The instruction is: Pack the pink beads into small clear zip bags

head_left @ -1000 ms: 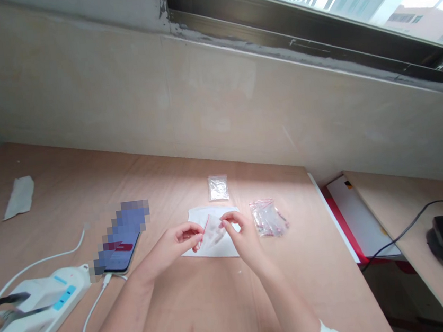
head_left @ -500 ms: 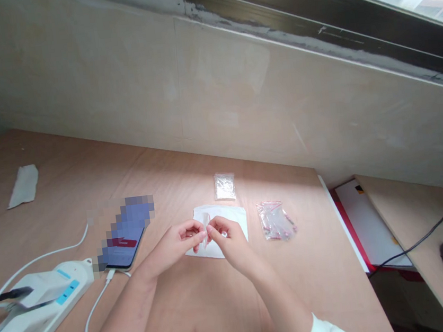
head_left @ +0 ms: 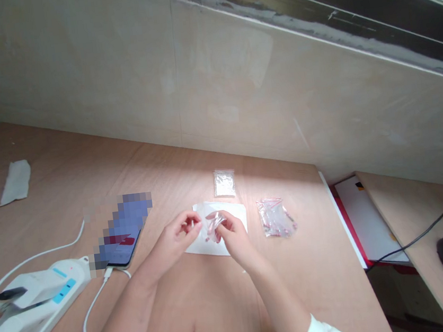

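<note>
The right hand (head_left: pixel 234 235) pinched a small clear bag (head_left: pixel 213 226) between thumb and fingers, the plastic crumpled, just above a white sheet (head_left: pixel 235 217) on the desk (head_left: pixel 204 296). The left hand (head_left: pixel 184 232) was near the bag's other side, its fingers curled toward the thumb; whether it gripped anything could not be told. Beyond the sheet lay a clear packet (head_left: pixel 224 183), and to its right a cluster of red-edged bags (head_left: pixel 274 218)
</note>
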